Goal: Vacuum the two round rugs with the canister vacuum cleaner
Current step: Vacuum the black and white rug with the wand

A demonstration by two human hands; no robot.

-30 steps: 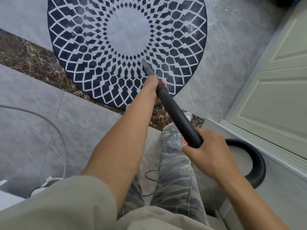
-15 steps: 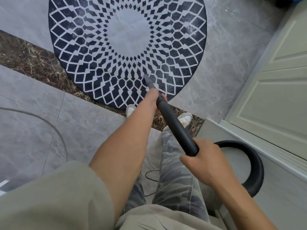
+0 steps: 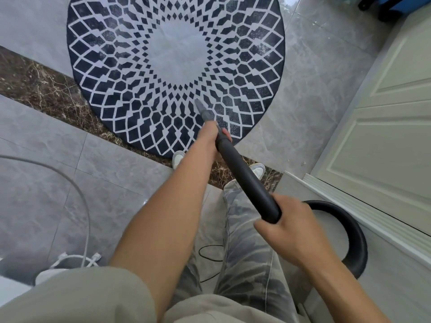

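A round rug with a dark blue and white diamond pattern and a pale centre lies on the grey tiled floor ahead of me. The dark vacuum wand slants from lower right up to its grey nozzle tip, which touches the rug's near part. My left hand grips the wand near the nozzle. My right hand holds its rear end, where the black hose loops away to the right. No second rug is in view.
A cream panelled door and its threshold stand close on the right. A grey cable curves over the floor at left, beside a white object at lower left. A thin black cord lies between my legs. My shoes stand at the rug's edge.
The nozzle has slid a little to the right and nearer across the rug's near part, with both hands keeping their grip. The view has shifted slightly, showing both shoes.
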